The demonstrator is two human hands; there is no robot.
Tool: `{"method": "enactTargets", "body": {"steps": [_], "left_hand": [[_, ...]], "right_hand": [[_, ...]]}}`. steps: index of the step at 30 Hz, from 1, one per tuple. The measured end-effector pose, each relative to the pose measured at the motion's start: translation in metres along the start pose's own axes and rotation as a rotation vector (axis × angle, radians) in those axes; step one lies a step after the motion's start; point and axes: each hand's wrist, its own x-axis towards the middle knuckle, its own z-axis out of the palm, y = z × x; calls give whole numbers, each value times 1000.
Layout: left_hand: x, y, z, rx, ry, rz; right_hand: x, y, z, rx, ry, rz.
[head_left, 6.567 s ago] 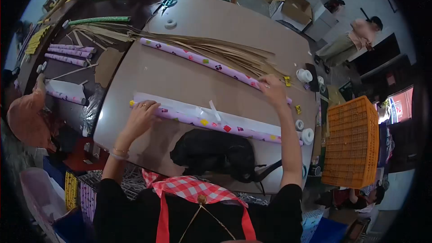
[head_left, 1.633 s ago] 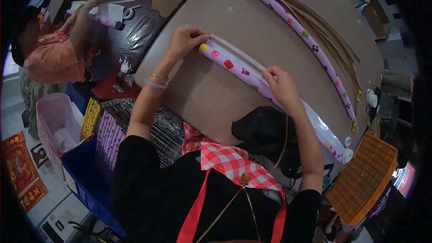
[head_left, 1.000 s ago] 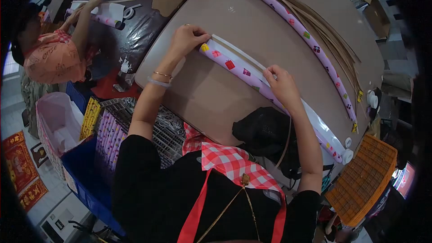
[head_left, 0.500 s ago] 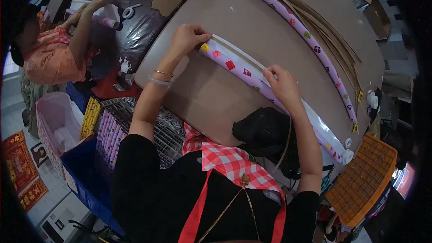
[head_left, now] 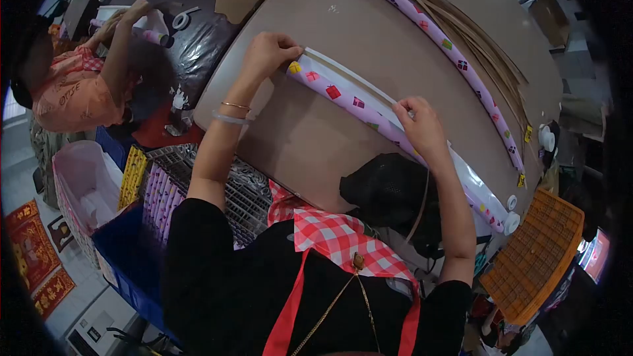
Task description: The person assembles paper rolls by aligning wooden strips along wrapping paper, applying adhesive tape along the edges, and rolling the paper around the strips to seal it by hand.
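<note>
A long tube partly wrapped in lilac gift-print paper [head_left: 333, 91] lies slantwise on the brown table [head_left: 290, 151], the paper's white inner side showing along its far edge. A narrow white strip [head_left: 349, 74] runs along that edge between my hands. At its upper left end, my left hand [head_left: 270, 56] is closed with thumb and finger pinched. My right hand [head_left: 422, 125] is closed on the strip's other end, by the paper's edge. A second lilac tube [head_left: 448, 44] lies farther back beside brown strips [head_left: 488, 59].
A black bag [head_left: 389, 188] sits at the near table edge. White tape rolls [head_left: 511, 223] are at the right, near an orange basket [head_left: 534, 257]. A co-worker in an orange top [head_left: 79, 99] handles another tube at the left. Blue bin [head_left: 132, 250] and wire rack [head_left: 198, 171] stand below.
Since 6.6 seconds ago the view has turned and the strip has come between my hands. Lately the view shifts slightly; my right hand has moved a little along the strip, its fingers more curled.
</note>
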Motion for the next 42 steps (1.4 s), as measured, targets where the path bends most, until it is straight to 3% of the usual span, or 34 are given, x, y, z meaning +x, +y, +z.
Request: {"method": "enactTargets", "body": {"steps": [7, 8, 12, 23, 42], "left_hand": [[-9, 10, 0, -123, -69, -71], [-7, 7, 0, -89, -29, 11], [-6, 1, 2, -88, -26, 9], [-4, 3, 0, -98, -48, -12], [0, 1, -3, -162, -97, -42]], "right_hand": [[-18, 15, -11, -18, -14, 85], [-18, 13, -12, -46, -22, 114], [-19, 19, -14, -92, -48, 158], [-16, 19, -3, -239, 15, 124], [-13, 21, 0, -219, 1, 136]]}}
